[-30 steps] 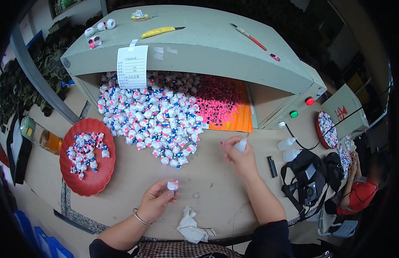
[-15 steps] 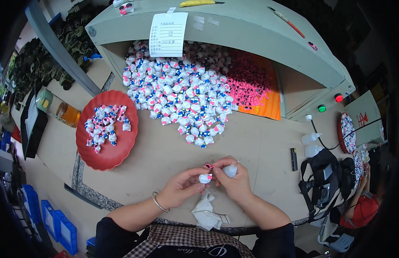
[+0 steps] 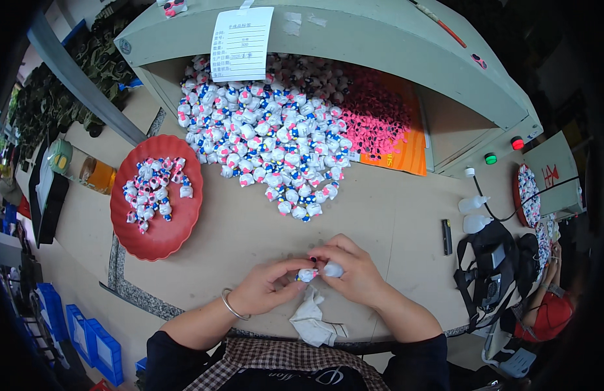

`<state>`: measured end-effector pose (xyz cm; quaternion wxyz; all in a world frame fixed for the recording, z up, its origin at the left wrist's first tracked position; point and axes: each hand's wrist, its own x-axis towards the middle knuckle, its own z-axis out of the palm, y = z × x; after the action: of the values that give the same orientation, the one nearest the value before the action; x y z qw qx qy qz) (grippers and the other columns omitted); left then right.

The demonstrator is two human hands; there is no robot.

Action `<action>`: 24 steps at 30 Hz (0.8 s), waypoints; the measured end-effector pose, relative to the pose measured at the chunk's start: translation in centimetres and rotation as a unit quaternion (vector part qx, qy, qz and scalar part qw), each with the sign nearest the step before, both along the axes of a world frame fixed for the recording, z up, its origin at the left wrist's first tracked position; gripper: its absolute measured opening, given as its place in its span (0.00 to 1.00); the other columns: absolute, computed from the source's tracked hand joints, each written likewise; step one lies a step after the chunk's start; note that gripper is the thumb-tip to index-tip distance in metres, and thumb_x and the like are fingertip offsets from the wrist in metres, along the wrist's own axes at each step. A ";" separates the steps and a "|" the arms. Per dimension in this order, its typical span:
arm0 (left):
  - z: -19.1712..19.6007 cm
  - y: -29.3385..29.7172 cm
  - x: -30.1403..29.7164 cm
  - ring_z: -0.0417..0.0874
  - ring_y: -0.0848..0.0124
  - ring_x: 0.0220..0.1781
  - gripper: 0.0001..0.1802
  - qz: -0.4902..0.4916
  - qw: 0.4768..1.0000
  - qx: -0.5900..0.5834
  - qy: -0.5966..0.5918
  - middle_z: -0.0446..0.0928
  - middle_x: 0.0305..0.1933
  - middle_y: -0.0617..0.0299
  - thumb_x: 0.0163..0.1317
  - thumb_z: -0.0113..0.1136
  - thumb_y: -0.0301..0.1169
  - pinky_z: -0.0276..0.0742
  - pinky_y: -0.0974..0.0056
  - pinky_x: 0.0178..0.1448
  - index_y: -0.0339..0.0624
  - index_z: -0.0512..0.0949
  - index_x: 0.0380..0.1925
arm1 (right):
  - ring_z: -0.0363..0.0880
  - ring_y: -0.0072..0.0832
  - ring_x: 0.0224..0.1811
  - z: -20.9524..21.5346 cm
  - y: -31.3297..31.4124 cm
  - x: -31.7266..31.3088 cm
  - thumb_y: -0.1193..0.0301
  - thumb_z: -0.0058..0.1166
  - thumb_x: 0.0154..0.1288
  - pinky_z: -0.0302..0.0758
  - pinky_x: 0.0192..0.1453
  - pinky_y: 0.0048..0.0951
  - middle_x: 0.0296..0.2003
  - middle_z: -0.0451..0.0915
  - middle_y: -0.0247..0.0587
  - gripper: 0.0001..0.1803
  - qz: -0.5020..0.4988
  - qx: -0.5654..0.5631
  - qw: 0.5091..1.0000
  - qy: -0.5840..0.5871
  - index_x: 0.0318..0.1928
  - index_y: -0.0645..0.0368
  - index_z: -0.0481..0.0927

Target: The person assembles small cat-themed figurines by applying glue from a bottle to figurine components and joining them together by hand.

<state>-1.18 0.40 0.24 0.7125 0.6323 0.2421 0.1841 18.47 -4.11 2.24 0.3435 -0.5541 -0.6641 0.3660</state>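
My left hand is closed around a small white toy figurine with a pink bow and blue body, pinched between thumb and fingers. Tucked in my right hand is a small translucent squeeze bottle, its narrow tip pointing at the figurine. A tiny pink pair of toy sunglasses shows just above the figurine, between the fingertips of both hands; which hand grips it I cannot tell. Below the hands a crumpled white cloth lies at the table's front edge.
A heap of figurines spills from under a grey shelf, beside pink sunglasses on an orange sheet. A red scalloped plate holds several figurines. Rightward are a black bag, bottles and a co-worker in red.
My right hand has shifted left and turned the squeeze bottle toward the figurine. The figurine has tilted in my left hand. The whole view has shifted slightly.
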 end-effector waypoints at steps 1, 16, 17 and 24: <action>0.0 0.1 0.0 0.72 0.79 0.43 0.20 -0.008 1.000 -0.003 0.009 0.69 0.51 0.60 0.57 0.50 0.22 0.71 0.75 0.40 0.39 0.66 0.51 | 0.74 0.21 0.34 -0.2 -0.1 0.2 0.80 0.54 0.51 0.72 0.38 0.23 0.33 0.70 0.36 0.08 -0.005 0.001 1.000 -0.001 0.33 0.62 0.72; -0.4 -0.8 0.7 0.71 0.77 0.44 0.19 0.107 0.981 -0.127 -0.103 0.68 0.50 0.60 0.58 0.47 0.21 0.74 0.71 0.39 0.38 0.64 0.52 | 0.74 0.17 0.27 -0.6 -0.7 -1.2 0.77 0.51 0.57 0.72 0.26 0.17 0.30 0.74 0.34 0.05 -0.129 -0.133 0.957 0.224 0.35 0.62 0.72; -0.3 -0.7 0.7 0.71 0.77 0.43 0.19 0.104 0.981 -0.134 -0.098 0.68 0.48 0.61 0.59 0.47 0.22 0.74 0.71 0.39 0.38 0.64 0.51 | 0.73 0.16 0.26 -0.4 -0.7 -1.1 0.76 0.52 0.57 0.71 0.25 0.17 0.28 0.74 0.33 0.05 -0.136 -0.138 0.957 0.215 0.34 0.62 0.73; -0.5 -0.6 0.5 0.75 0.76 0.39 0.19 0.101 0.982 -0.137 -0.077 0.72 0.47 0.58 0.58 0.47 0.20 0.76 0.71 0.39 0.38 0.65 0.51 | 0.75 0.24 0.28 -0.5 -0.4 0.1 0.70 0.57 0.53 0.71 0.31 0.23 0.28 0.76 0.37 0.10 -0.084 -0.143 0.982 0.088 0.32 0.60 0.72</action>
<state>-0.66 -0.19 -0.27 0.7867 0.4851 0.2714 0.2684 18.56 -4.54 1.72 0.3473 -0.6167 -0.5232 0.4747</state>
